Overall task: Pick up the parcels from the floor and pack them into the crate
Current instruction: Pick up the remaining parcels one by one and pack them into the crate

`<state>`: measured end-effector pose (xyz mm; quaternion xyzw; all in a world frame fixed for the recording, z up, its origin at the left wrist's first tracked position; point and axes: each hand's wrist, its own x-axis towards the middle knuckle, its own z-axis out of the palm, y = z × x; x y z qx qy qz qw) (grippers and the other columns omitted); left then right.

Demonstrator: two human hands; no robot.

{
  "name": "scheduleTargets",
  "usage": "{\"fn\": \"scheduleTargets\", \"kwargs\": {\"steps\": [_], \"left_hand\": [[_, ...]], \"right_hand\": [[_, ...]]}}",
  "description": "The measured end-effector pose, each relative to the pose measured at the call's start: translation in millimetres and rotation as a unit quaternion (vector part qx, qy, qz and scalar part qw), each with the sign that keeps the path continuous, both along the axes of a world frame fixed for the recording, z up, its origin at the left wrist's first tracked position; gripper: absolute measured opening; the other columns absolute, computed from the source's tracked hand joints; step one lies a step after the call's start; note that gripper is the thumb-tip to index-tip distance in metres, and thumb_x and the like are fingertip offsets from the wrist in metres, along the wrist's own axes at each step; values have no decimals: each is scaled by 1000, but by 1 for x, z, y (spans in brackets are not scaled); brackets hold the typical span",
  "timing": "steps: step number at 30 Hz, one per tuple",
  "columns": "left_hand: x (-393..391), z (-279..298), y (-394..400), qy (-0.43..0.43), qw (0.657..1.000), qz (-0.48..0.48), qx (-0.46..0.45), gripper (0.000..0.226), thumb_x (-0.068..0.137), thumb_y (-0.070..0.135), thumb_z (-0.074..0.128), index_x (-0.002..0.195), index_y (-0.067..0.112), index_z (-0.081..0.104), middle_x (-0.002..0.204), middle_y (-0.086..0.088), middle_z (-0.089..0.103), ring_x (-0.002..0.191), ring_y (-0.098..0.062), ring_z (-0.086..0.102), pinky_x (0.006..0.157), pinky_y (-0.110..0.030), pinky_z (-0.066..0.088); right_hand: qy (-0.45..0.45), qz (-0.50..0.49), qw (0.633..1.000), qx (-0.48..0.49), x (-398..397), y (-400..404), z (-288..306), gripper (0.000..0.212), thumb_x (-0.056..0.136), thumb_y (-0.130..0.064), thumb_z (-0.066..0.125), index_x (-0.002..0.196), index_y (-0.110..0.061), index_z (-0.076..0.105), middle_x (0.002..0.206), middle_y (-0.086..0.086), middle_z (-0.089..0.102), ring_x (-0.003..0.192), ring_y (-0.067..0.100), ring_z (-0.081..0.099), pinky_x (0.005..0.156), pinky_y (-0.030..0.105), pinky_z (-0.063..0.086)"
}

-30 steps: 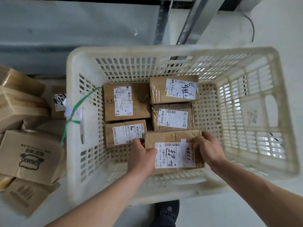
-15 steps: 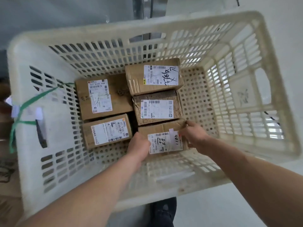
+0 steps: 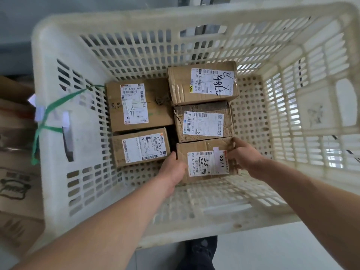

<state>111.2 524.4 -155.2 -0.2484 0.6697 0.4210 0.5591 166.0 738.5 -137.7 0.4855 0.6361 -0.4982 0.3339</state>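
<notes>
A white slatted plastic crate fills the view, with several brown cardboard parcels on its floor. The nearest parcel, labelled "642 A431", lies low in the crate against the parcel behind it. My left hand holds its left end and my right hand grips its right end, fingers curled over the far corner. To the left lie a "507 N705" parcel and a larger one. A parcel with handwriting sits at the back.
More cardboard boxes are stacked on the floor left of the crate. A green strap is tied round the crate's left wall. The right half of the crate floor holds nothing. My shoe shows below the near rim.
Both hands have lowered the "642 A431" parcel deeper into the crate until it sits against the parcel behind it. The view has shifted closer over the crate.
</notes>
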Motion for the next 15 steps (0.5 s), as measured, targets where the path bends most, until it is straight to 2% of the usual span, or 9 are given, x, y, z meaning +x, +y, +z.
{"fn": "scheduleTargets", "kwargs": {"steps": [2, 3, 5, 7, 9, 10, 12, 13, 15], "left_hand": [[-3, 11, -8, 4, 999, 17, -35, 43, 83, 10, 53, 125, 19, 55, 131, -2, 55, 119, -26, 50, 105, -44, 39], [-7, 17, -14, 11, 998, 29, -58, 38, 87, 6, 50, 122, 19, 56, 126, -5, 56, 113, -28, 50, 104, -44, 41], [-17, 22, -29, 25, 992, 70, -99, 42, 91, 1, 48, 131, 14, 52, 116, -6, 54, 106, -28, 48, 103, -45, 43], [-29, 19, -41, 34, 986, 112, -121, 43, 93, -2, 47, 135, 8, 50, 112, -6, 51, 96, -26, 45, 96, -42, 42], [-37, 20, -49, 24, 984, 132, -117, 46, 93, -3, 47, 137, 8, 48, 119, -9, 49, 98, -25, 43, 94, -43, 41], [-39, 21, -50, 17, 985, 132, -109, 48, 93, -2, 47, 140, 9, 47, 130, -11, 48, 104, -26, 42, 98, -46, 41], [-38, 21, -53, 11, 988, 114, -99, 50, 93, -1, 49, 142, 9, 46, 145, -12, 43, 114, -27, 41, 105, -48, 37], [-37, 22, -55, 13, 990, 104, -97, 49, 93, 0, 50, 142, 8, 47, 146, -13, 43, 113, -26, 41, 106, -47, 35], [-35, 26, -59, 13, 991, 93, -93, 47, 93, 0, 50, 140, 6, 48, 146, -14, 44, 111, -25, 40, 107, -45, 32]], "right_hand": [[-1, -10, 1000, 16, 1, 0, 5, 43, 94, 5, 51, 131, -16, 49, 119, 11, 66, 86, 19, 62, 63, 27, 45], [-1, -14, 1000, 28, 2, 1, 7, 54, 93, 4, 52, 143, -14, 44, 131, 12, 62, 99, 24, 63, 74, 31, 49], [-2, -22, 999, 42, 2, 1, 13, 76, 93, 3, 54, 161, -15, 24, 152, 13, 47, 128, 30, 53, 99, 44, 47], [0, -23, 999, 48, 1, 3, 19, 84, 92, 4, 54, 163, -17, 15, 163, 13, 32, 141, 32, 42, 115, 51, 37], [3, -25, 998, 51, 1, 2, 23, 86, 90, 4, 54, 163, -20, 16, 167, 11, 25, 147, 33, 35, 119, 56, 32], [4, -24, 998, 52, 0, 1, 24, 86, 90, 4, 54, 163, -20, 16, 167, 10, 24, 148, 33, 33, 119, 56, 32], [13, -21, 998, 51, -2, -4, 29, 85, 90, 2, 56, 163, -20, 18, 166, 9, 27, 146, 32, 36, 116, 50, 36], [16, -16, 998, 53, -3, -7, 31, 84, 91, 0, 58, 163, -19, 19, 165, 8, 29, 145, 32, 38, 113, 47, 38], [20, -13, 998, 57, -5, -15, 36, 83, 91, -3, 61, 162, -18, 21, 165, 10, 30, 143, 31, 41, 115, 51, 39]]}}
